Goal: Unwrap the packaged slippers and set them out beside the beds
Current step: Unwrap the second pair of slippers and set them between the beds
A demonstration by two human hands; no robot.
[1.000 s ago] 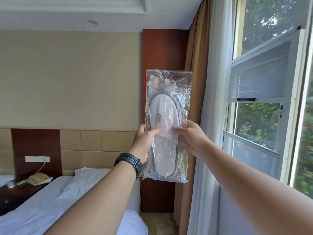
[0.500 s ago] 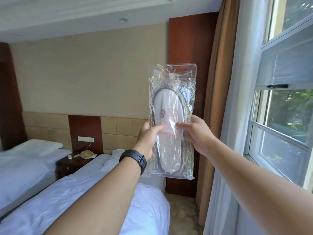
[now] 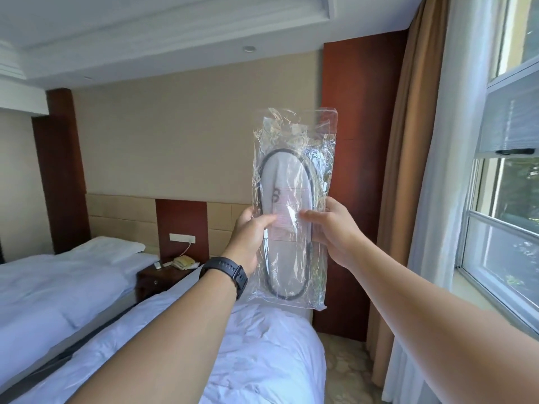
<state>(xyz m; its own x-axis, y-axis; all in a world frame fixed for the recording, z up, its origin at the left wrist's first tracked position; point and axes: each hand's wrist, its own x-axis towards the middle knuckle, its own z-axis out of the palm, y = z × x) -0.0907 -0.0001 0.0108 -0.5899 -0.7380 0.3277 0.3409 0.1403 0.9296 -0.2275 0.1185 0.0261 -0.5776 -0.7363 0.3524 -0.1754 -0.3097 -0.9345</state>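
I hold a clear plastic packet of white slippers [image 3: 291, 176] upright at arm's length, above the near bed [image 3: 262, 351]. The slippers have a dark trim and lie flat inside the sealed, crinkled wrapper. My left hand [image 3: 250, 237], with a black watch on its wrist, pinches the packet's left edge at mid-height. My right hand [image 3: 332, 231] pinches the right edge opposite, thumb on the front. A second bed [image 3: 58, 287] stands to the left.
A dark nightstand [image 3: 159, 279] with a yellow telephone [image 3: 183, 262] sits between the beds. Patterned floor [image 3: 347, 371] runs along the near bed's right side, bounded by curtains [image 3: 408, 199] and a window [image 3: 507, 234].
My view has swung left and down, bringing both beds and the nightstand into sight. The packet stays upright in both hands with the same grip.
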